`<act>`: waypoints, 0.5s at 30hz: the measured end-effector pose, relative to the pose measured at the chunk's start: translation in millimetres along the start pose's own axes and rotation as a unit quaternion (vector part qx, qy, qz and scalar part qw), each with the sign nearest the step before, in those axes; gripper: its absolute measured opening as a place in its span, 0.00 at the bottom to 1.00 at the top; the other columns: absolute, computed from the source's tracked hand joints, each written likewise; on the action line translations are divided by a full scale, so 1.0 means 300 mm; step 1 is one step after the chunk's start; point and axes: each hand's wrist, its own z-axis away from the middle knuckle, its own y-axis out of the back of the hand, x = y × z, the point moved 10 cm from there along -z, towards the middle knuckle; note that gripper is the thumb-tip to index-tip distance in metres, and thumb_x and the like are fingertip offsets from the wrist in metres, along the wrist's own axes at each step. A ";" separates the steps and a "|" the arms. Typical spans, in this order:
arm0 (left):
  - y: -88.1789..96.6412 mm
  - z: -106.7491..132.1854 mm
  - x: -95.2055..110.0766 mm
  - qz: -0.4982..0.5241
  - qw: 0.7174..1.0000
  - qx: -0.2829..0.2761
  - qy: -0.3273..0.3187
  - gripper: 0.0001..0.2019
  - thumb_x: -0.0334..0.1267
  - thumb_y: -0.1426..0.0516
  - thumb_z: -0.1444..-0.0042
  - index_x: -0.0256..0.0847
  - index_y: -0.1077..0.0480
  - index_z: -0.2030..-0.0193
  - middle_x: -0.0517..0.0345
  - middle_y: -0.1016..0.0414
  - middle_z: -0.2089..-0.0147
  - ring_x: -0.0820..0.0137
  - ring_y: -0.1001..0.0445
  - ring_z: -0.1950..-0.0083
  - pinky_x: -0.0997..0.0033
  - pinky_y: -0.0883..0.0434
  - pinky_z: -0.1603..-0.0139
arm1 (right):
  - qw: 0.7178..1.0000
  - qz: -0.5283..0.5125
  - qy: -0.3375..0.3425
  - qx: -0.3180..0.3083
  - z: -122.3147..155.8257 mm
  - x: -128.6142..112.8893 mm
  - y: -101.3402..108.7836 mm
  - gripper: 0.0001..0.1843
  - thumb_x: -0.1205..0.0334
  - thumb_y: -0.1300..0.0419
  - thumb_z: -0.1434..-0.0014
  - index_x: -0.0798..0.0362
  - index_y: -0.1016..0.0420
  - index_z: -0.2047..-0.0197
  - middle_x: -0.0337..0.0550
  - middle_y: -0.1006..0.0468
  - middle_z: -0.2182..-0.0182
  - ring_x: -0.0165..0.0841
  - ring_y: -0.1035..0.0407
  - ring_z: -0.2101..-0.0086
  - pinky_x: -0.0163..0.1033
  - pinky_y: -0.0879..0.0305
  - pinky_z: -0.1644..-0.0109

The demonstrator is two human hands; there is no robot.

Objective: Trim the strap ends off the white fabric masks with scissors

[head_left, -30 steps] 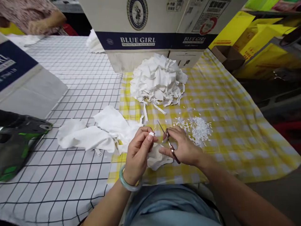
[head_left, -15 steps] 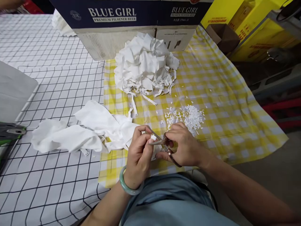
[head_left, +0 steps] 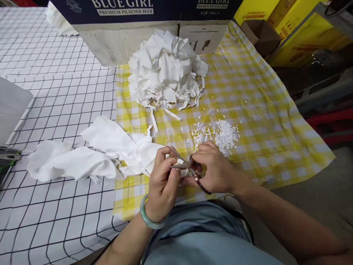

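Observation:
My left hand [head_left: 163, 180], with a green bangle on its wrist, pinches the end of a white fabric strip between thumb and fingers. That strip belongs to the white cloth piece [head_left: 91, 154] lying to the left on the table. My right hand [head_left: 213, 171] grips small scissors [head_left: 190, 169]. Their blades point left, at the pinched strip end. Just beyond my hands lies a scatter of tiny white cuttings [head_left: 220, 134] on the yellow checked cloth [head_left: 261, 121].
A heap of white cloth pieces with straps [head_left: 165, 71] sits against a Blue Girl beer carton [head_left: 129, 33]. A white black-grid cloth [head_left: 55, 92] covers the table's left. Yellow boxes [head_left: 298, 33] stand at the far right. A green-grey tool [head_left: 7, 158] shows at the left edge.
The scissors have swung from pointing away to lying level at the strip in my left fingers. The view has tilted down and shifted, so the carton sits higher.

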 end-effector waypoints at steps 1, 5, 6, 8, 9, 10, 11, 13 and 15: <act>-0.001 0.001 0.000 0.001 1.000 0.000 -0.004 0.09 0.29 0.50 0.35 0.40 0.29 0.62 0.52 0.38 0.58 0.65 0.37 0.50 0.63 0.37 0.48 | 1.000 0.000 0.001 0.003 0.000 0.000 0.001 0.23 0.47 0.33 0.52 0.52 0.38 0.82 0.36 0.33 0.83 0.30 0.41 0.75 0.41 0.47 0.59; -0.003 0.003 0.001 0.005 1.000 0.001 -0.015 0.10 0.28 0.50 0.36 0.41 0.28 0.60 0.53 0.37 0.57 0.66 0.37 0.49 0.64 0.37 0.47 | 1.000 0.001 0.005 0.014 0.005 0.002 0.004 0.24 0.46 0.34 0.50 0.53 0.38 0.83 0.35 0.34 0.84 0.29 0.41 0.76 0.40 0.47 0.60; -0.006 0.003 0.002 0.007 1.000 0.001 -0.018 0.10 0.27 0.50 0.36 0.41 0.28 0.60 0.53 0.37 0.57 0.66 0.37 0.49 0.64 0.37 0.47 | 1.000 0.005 0.005 0.020 0.007 0.005 0.006 0.24 0.46 0.35 0.50 0.53 0.38 0.83 0.35 0.35 0.84 0.28 0.41 0.76 0.40 0.47 0.60; -0.017 -0.001 0.003 0.008 1.000 -0.001 -0.018 0.10 0.27 0.50 0.36 0.41 0.28 0.60 0.54 0.37 0.57 0.67 0.37 0.49 0.65 0.37 0.47 | 0.999 0.014 0.003 0.029 0.017 0.014 0.012 0.25 0.44 0.35 0.50 0.53 0.38 0.83 0.35 0.35 0.85 0.28 0.42 0.77 0.39 0.47 0.61; -0.026 -0.004 0.003 0.008 1.000 -0.005 -0.016 0.10 0.27 0.50 0.35 0.41 0.28 0.60 0.54 0.37 0.57 0.67 0.37 0.49 0.65 0.36 0.48 | 0.999 0.019 0.001 0.033 0.024 0.021 0.015 0.26 0.44 0.35 0.49 0.53 0.38 0.84 0.35 0.35 0.85 0.28 0.42 0.77 0.39 0.47 0.62; -0.039 -0.008 0.004 0.008 1.000 -0.011 -0.016 0.10 0.27 0.50 0.35 0.40 0.28 0.61 0.54 0.37 0.58 0.67 0.37 0.50 0.66 0.36 0.48 | 0.999 0.025 -0.004 0.037 0.034 0.030 0.019 0.26 0.43 0.35 0.49 0.53 0.38 0.84 0.35 0.35 0.85 0.28 0.41 0.77 0.39 0.47 0.62; -0.054 -0.013 0.005 0.006 1.000 -0.017 -0.017 0.10 0.27 0.50 0.35 0.40 0.29 0.61 0.54 0.37 0.59 0.67 0.37 0.50 0.66 0.36 0.49 | 0.999 0.032 -0.010 0.041 0.047 0.042 0.023 0.27 0.43 0.35 0.48 0.53 0.38 0.84 0.36 0.35 0.85 0.29 0.41 0.77 0.39 0.47 0.62; -0.092 -0.027 0.005 0.001 0.999 -0.034 -0.019 0.11 0.27 0.51 0.35 0.40 0.29 0.62 0.54 0.36 0.59 0.68 0.37 0.51 0.66 0.36 0.49 | 0.997 0.049 -0.033 0.053 0.078 0.077 0.032 0.27 0.43 0.36 0.47 0.53 0.37 0.84 0.37 0.33 0.84 0.29 0.40 0.76 0.39 0.46 0.62; -0.133 -0.043 -0.007 -0.004 0.999 -0.050 -0.016 0.11 0.28 0.51 0.35 0.39 0.29 0.64 0.54 0.36 0.59 0.68 0.36 0.52 0.67 0.36 0.49 | 0.994 0.059 -0.068 0.065 0.117 0.124 0.037 0.26 0.43 0.36 0.47 0.53 0.35 0.84 0.39 0.31 0.84 0.30 0.39 0.76 0.39 0.45 0.62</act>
